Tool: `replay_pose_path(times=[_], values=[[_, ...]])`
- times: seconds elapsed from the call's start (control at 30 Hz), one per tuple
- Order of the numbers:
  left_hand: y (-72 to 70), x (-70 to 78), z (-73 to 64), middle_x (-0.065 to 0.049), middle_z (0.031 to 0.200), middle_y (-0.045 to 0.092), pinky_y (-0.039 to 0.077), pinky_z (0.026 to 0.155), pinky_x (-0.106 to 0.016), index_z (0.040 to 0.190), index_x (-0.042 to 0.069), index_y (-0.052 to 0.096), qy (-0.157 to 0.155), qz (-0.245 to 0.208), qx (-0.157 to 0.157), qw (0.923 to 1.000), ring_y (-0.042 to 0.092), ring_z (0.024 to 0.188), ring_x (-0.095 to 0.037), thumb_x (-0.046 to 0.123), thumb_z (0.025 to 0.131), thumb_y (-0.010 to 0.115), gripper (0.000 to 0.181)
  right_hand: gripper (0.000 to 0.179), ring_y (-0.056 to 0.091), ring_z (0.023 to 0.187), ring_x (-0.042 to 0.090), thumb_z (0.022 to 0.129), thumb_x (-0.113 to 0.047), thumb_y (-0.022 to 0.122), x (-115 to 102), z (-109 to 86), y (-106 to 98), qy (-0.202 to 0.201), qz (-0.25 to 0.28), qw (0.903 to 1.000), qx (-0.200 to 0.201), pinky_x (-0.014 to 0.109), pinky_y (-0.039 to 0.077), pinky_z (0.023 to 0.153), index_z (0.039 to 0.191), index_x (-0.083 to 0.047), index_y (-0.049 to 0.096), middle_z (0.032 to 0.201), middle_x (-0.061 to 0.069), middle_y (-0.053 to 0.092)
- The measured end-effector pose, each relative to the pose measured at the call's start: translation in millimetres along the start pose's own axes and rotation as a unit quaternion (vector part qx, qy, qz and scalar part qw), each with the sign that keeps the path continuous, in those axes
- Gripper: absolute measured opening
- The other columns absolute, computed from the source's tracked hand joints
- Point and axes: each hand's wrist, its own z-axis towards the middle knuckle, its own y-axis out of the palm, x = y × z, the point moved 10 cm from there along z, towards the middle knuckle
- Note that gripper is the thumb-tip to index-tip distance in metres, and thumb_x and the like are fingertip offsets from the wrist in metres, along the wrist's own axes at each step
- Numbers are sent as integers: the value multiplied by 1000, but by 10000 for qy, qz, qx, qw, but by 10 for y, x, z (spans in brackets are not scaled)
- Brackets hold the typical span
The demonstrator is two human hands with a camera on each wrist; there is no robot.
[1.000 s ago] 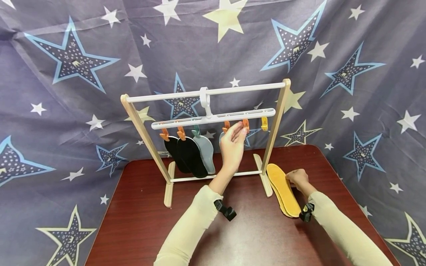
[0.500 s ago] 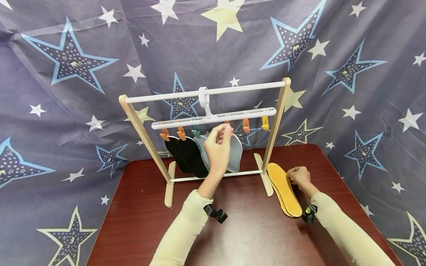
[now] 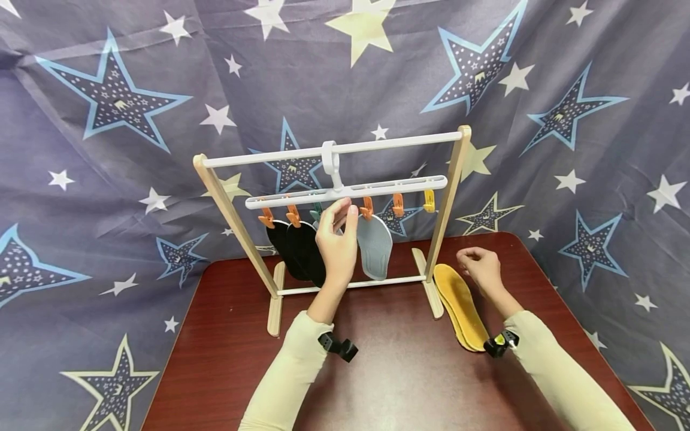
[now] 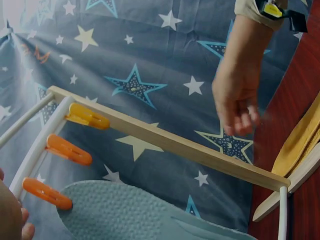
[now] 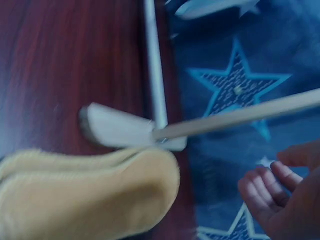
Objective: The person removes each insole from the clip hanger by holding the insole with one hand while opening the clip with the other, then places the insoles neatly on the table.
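Has raised the right hand (image 3: 481,269), relaxed and holding nothing, near yellow insoles (image 3: 460,302) — round-ended, overlapping on the tabletop (image 3: 399,371) beside the rack's foot (image 3: 433,298). Has shifted the left hand (image 3: 337,245) leftward near the teal clip (image 3: 316,212) — cannot tell whether gripping; uncovers more of a hanging grey insole (image 3: 374,248).

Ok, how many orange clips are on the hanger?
4: two orange clips at left hold black insoles, a third holds a grey insole, a fourth is bare beside the yellow clip.
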Motion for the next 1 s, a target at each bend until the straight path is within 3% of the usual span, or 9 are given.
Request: replay_pose_path(times=[0.07, 0.17, 0.33, 0.53, 0.77, 0.87, 1.0], values=[[16, -34, 18, -30, 122, 66, 53, 105, -46, 122, -12, 65, -114, -52, -184, 9998, 64, 117, -41, 2, 99, 63, 27, 23, 63, 60, -6, 95, -4, 68, -139, -18, 40, -243, 510, 9984, -30, 13, 56, 56, 108, 16, 69, 75, -3, 73], [18, -91, 40, -32, 123, 66, 53, 105, -36, 121, -13, 65, -284, -138, -342, 9989, 63, 119, -43, 1, 100, 61, 26, 25, 68, 66, -3, 96, -2, 67, -343, -50, 122, -627, 1109, 9917, -191, 15, 58, 59, 108, 20, 67, 80, -2, 76], [-5, -167, 66, -27, 122, 69, 51, 97, -17, 119, -10, 68, -556, -370, -382, 9970, 65, 120, -38, 4, 100, 61, 25, 24, 71, 70, 1, 96, -2, 67, -641, -120, 276, -1133, 1431, 9822, -455, 17, 60, 61, 107, 19, 67, 85, 6, 77], [44, -267, 96, -29, 127, 67, 52, 105, -26, 123, -10, 66, -1010, -548, -602, 9916, 64, 124, -33, 7, 100, 61, 29, 25, 72, 76, 2, 97, -4, 68, -899, -198, 503, -1511, 1654, 9704, -906, 17, 60, 64, 108, 19, 67, 84, -6, 76], [170, -373, 144, -29, 135, 62, 50, 111, -32, 130, -12, 61, -1402, -830, -1203, 9793, 57, 132, -40, 5, 100, 62, 35, 26, 73, 81, 1, 97, -5, 69, -1080, -272, 737, -1733, 1694, 9613, -1307, 17, 60, 67, 111, 16, 67, 88, -9, 76], [218, -392, 167, -31, 138, 60, 48, 112, -33, 132, -11, 60, -1429, -983, -1461, 9740, 54, 135, -41, 4, 99, 62, 36, 26, 72, 83, 0, 96, -6, 69, -1125, -309, 808, -1807, 1556, 9606, -1430, 16, 59, 70, 113, 14, 68, 91, -2, 78], [269, -432, 194, -30, 139, 59, 48, 112, -33, 134, -11, 58, -1504, -1112, -1706, 9674, 56, 134, -37, 4, 99, 61, 38, 27, 71, 88, 0, 96, -5, 69, -1164, -355, 914, -1908, 1370, 9582, -1631, 15, 58, 76, 118, 11, 68, 105, 23, 75]])
